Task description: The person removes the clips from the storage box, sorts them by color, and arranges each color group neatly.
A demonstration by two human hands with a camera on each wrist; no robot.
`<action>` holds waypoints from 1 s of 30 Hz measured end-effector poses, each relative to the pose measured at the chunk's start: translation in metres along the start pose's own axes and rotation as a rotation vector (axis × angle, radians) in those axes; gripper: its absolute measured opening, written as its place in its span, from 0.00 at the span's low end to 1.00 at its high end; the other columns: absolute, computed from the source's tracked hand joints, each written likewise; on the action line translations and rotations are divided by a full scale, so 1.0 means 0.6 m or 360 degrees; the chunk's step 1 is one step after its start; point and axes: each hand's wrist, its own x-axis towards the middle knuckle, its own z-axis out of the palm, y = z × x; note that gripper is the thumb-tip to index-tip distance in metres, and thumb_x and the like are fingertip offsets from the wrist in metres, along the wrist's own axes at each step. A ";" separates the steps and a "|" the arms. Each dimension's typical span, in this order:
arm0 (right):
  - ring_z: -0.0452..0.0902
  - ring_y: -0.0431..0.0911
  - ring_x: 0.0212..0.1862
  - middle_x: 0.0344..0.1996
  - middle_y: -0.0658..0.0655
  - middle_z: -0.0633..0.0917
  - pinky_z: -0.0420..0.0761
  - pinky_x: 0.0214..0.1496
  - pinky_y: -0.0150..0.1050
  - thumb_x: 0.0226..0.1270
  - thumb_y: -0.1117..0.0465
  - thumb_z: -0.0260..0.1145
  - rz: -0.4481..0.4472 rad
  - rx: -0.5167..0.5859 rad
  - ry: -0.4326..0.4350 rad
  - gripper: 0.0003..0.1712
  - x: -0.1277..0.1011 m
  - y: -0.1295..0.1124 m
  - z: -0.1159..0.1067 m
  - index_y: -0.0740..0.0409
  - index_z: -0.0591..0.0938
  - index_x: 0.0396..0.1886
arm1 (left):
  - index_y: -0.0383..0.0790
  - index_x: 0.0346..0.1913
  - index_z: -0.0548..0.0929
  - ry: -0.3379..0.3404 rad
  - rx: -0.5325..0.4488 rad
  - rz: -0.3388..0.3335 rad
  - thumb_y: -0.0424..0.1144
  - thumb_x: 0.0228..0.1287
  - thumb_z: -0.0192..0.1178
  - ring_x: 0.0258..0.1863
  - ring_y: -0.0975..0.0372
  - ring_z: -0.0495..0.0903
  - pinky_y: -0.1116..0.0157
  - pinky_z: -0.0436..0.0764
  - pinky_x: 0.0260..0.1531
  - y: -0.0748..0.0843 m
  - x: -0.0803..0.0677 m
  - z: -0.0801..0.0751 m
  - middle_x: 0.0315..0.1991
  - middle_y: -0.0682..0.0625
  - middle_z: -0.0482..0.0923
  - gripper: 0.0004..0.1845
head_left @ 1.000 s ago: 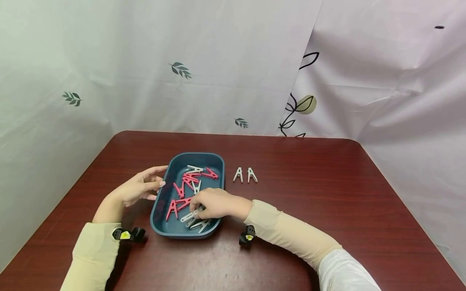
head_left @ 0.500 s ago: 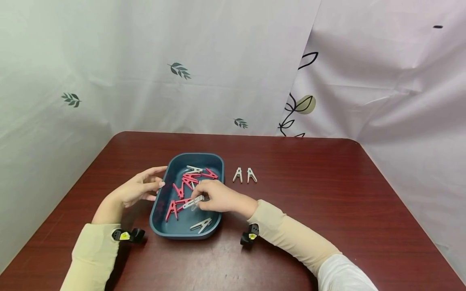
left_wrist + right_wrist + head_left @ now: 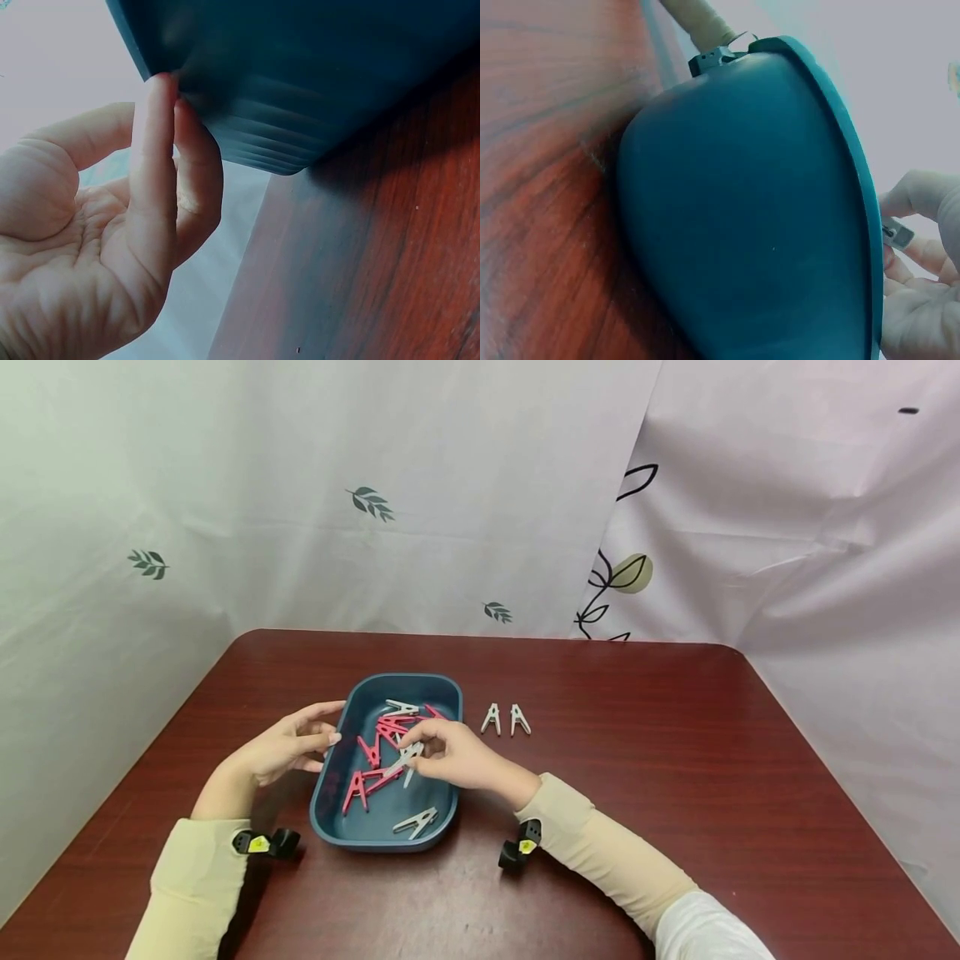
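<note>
— Fingers [image 3: 417, 749] of the right hand [image 3: 450, 760] pinch a white clothespin [image 3: 406, 760] just above the blue tray [image 3: 333, 760] on the worktop [image 3: 675, 793].

— And the left hand [image 3: 281, 752]?

— Straight fingertips touch the tray's wall. The peg looks light, stiff, springy; best gripped at its 2 handle ends.

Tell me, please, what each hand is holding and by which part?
The right hand pinches a white clothespin by one end; the left hand only touches the tray wall.
</note>
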 end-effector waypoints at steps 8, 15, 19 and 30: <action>0.78 0.35 0.29 0.33 0.65 0.77 0.84 0.38 0.38 0.62 0.73 0.62 -0.0009 0.0261 0.0066 0.17 -0.007 0.000 -0.005 0.73 0.76 0.51 | 0.35 0.73 0.50 -0.0008 0.0007 0.0001 0.39 0.68 0.56 0.38 0.61 0.81 0.60 0.85 0.37 -0.002 0.002 0.000 0.48 0.35 0.72 0.37; 0.79 0.35 0.30 0.33 0.58 0.76 0.85 0.39 0.48 0.61 0.75 0.61 0.0061 0.0440 0.0158 0.21 -0.007 -0.004 -0.015 0.76 0.73 0.55 | 0.36 0.73 0.50 -0.0001 0.0015 0.0014 0.39 0.68 0.56 0.39 0.59 0.81 0.60 0.85 0.37 -0.003 0.000 -0.001 0.49 0.32 0.70 0.37; 0.80 0.36 0.32 0.36 0.57 0.78 0.85 0.39 0.45 0.60 0.74 0.62 0.0160 0.0520 0.0203 0.22 -0.010 -0.011 -0.027 0.74 0.73 0.56 | 0.36 0.73 0.49 -0.0006 0.0016 0.0005 0.39 0.69 0.55 0.39 0.60 0.81 0.60 0.85 0.37 -0.003 -0.001 -0.002 0.48 0.34 0.71 0.37; 0.82 0.40 0.31 0.35 0.59 0.82 0.85 0.38 0.46 0.59 0.73 0.64 0.0288 0.0500 0.0306 0.20 -0.016 -0.018 -0.072 0.73 0.76 0.52 | 0.35 0.73 0.49 -0.0008 -0.0007 0.0004 0.38 0.68 0.56 0.38 0.62 0.82 0.62 0.85 0.36 0.000 0.001 0.000 0.45 0.41 0.73 0.37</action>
